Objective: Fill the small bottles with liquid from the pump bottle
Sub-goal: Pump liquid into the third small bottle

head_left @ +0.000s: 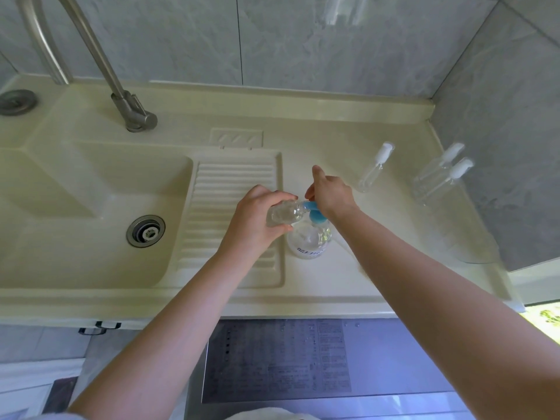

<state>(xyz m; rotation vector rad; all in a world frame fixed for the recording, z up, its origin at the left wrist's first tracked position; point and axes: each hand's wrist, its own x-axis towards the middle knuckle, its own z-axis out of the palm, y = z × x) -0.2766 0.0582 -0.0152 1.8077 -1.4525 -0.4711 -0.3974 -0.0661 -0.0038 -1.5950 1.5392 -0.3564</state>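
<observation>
Gripped in the left hand (257, 218), a small bottle (283, 214) is held tilted at the pump bottle (309, 237) spout while the right hand (331, 195) presses its blue head; steady pumping is judged next.

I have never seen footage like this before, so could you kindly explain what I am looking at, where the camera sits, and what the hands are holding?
There is no machine here. A person wears one wide-angle camera on the head, looking down at their own bare arms.

The left hand grips a small clear bottle, tilted with its mouth at the blue pump head of the pump bottle. The right hand rests on that pump head.

Everything stands on a cream countertop beside a sink with a metal tap. Three more small bottles with white caps wait at the right: one nearer, two by the wall.
</observation>
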